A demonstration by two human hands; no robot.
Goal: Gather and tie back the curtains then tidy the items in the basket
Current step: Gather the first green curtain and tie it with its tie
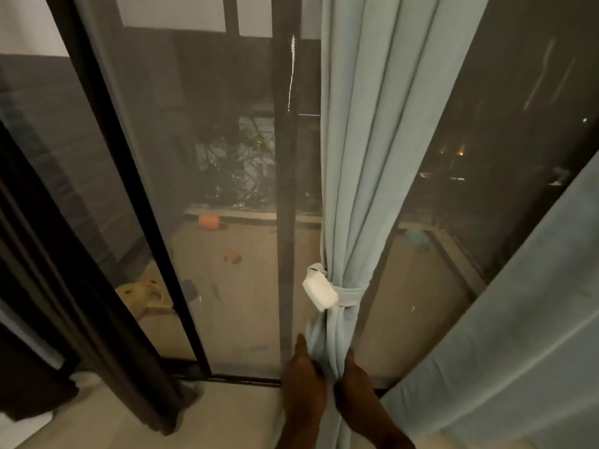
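**Both hands on the tied curtain**

The fingers of the left hand (303, 380) and right hand (353, 384) close around the pale blue curtain (356, 157) at 6 o'clock, just below its tieback (345, 298) (a white tag (319, 291) hangs from the tieback's 9 o'clock side). Behind it stands a dark screen door (285, 189).

Pale indoor floor (97, 416), dark curtain's hem (155, 413) on it at seven o'clock, blue curtain (343, 429) hanging down at six o'clock

left hand (303, 380) bare | right hand (355, 388) bare | forearms unsleeved (no rings seen)
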